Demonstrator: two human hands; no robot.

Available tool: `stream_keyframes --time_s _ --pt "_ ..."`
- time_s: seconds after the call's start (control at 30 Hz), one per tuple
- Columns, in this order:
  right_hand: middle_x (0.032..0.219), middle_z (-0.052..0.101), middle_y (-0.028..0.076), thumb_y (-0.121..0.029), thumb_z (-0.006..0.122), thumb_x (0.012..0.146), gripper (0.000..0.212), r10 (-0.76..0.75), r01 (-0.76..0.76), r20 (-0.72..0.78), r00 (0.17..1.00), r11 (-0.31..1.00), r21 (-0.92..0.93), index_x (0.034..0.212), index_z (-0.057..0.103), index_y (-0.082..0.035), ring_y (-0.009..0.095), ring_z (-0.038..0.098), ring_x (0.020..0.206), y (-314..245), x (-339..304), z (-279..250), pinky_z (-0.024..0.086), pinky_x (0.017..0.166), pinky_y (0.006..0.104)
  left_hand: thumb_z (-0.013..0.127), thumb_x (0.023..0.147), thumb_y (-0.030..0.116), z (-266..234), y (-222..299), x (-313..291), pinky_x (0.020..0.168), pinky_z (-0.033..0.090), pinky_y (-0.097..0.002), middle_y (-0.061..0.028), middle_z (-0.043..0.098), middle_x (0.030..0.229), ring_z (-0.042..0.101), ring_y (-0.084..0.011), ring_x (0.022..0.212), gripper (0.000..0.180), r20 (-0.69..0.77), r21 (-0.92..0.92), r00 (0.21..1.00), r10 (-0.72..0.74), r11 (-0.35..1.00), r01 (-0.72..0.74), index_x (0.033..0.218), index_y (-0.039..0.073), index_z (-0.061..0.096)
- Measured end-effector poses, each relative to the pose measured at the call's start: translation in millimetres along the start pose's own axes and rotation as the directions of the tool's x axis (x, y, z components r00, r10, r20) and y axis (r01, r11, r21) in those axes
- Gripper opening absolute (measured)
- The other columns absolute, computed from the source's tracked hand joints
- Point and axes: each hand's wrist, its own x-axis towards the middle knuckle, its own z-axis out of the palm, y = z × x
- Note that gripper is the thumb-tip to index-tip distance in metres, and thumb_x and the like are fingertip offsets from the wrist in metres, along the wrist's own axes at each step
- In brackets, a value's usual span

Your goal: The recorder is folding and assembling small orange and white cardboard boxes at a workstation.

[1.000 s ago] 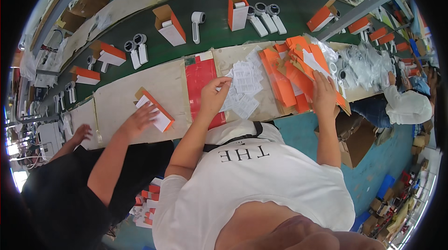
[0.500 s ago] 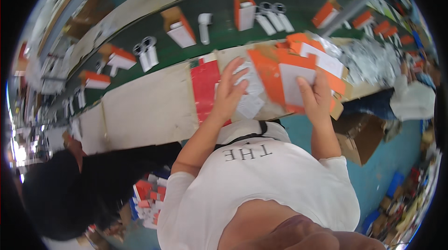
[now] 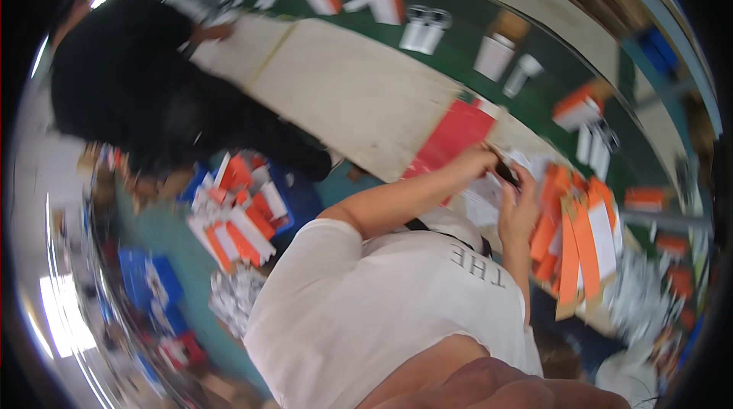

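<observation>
My left hand (image 3: pixel 479 162) and my right hand (image 3: pixel 521 206) meet over the near edge of the workbench. Between their fingers is a small dark object (image 3: pixel 505 172), blurred and partly covered, so its kind cannot be made out. Both hands have their fingers closed around it. Just under them lie clear or white plastic bags (image 3: pixel 482 199). To the left of the hands a red flat sheet or box (image 3: pixel 460 134) rests on the bench. On the right, close to my right hand, flattened orange-and-white cartons (image 3: pixel 580 233) are piled.
Beyond the bench (image 3: pixel 351 80) runs a green conveyor (image 3: pixel 458 50) with open orange-and-white boxes (image 3: pixel 496 54) and white handheld devices (image 3: pixel 425 29). A person in black (image 3: pixel 130 65) stands to the left. A blue bin (image 3: pixel 294 191) with orange-and-white cartons is on the floor.
My view has swung to the left. The orange-and-white carton has left my right hand. My hands have come together, and a small dark object is now between them.
</observation>
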Motion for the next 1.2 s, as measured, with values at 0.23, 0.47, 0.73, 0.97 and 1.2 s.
stream_keyframes --time_s 0.23,0.47,0.73,0.97,1.2 --pt "0.125 0.046 0.016 -0.02 0.043 0.089 0.045 0.116 -0.105 -0.026 0.993 0.956 0.273 0.131 0.036 -0.003 0.024 0.046 0.113 14.3 29.1 2.3 0.035 0.095 0.0328 0.051 0.079 0.011 19.8 27.6 -47.2 0.087 0.038 -0.0262 -0.0098 0.05 0.116 0.049 -0.0147 0.105 0.045 0.156 -0.175 0.985 0.075 0.983 -0.047 0.122 -0.001 0.041" --pt "0.127 0.042 0.016 -0.022 0.041 0.089 0.048 0.089 -0.038 -0.149 0.985 0.948 0.315 0.131 0.033 0.0 0.025 0.04 0.117 -22.5 22.2 38.4 0.028 0.099 0.0345 0.051 0.08 0.005 31.6 32.1 -32.6 0.081 0.04 -0.0251 -0.0077 0.051 0.1 0.05 -0.014 0.094 0.041 -0.195 0.007 0.868 0.458 0.885 -0.465 0.119 0.003 0.038" --pt "0.129 0.042 0.011 -0.018 0.035 0.092 0.042 0.276 -0.171 -0.053 0.96 0.723 0.669 0.13 0.036 -0.001 0.019 0.04 0.118 -11.0 37.4 32.8 0.028 0.1 0.0293 0.051 0.086 0.013 19.2 15.6 -43.8 0.095 0.034 -0.032 -0.0191 0.046 0.119 0.046 -0.0264 0.11 0.021 -0.029 0.536 0.542 0.84 0.471 -0.7 0.101 -0.001 0.05" --pt "0.125 0.045 0.009 -0.009 0.036 0.084 0.042 0.346 -0.314 0.153 0.926 0.477 0.821 0.125 0.042 -0.003 0.018 0.041 0.116 -9.0 30.1 25.8 0.028 0.1 0.0286 0.042 0.09 0.015 38.7 32.3 -43.0 0.097 0.029 -0.0297 -0.0165 0.042 0.124 0.038 -0.0207 0.116 0.021 -0.131 0.044 0.817 0.561 0.827 -0.561 0.1 0.001 0.055" --pt "0.114 0.051 0.009 0.002 0.042 0.074 0.018 0.372 -0.312 0.193 0.908 0.295 0.903 0.08 0.059 -0.002 0.018 0.048 0.103 31.8 24.6 20.3 0.036 0.092 0.027 0.046 0.079 -0.002 31.7 13.7 -39.3 0.092 0.035 -0.0277 -0.0104 0.047 0.113 0.043 -0.0158 0.108 0.03 -0.002 0.173 0.886 0.464 0.872 -0.457 0.109 0.003 0.048"
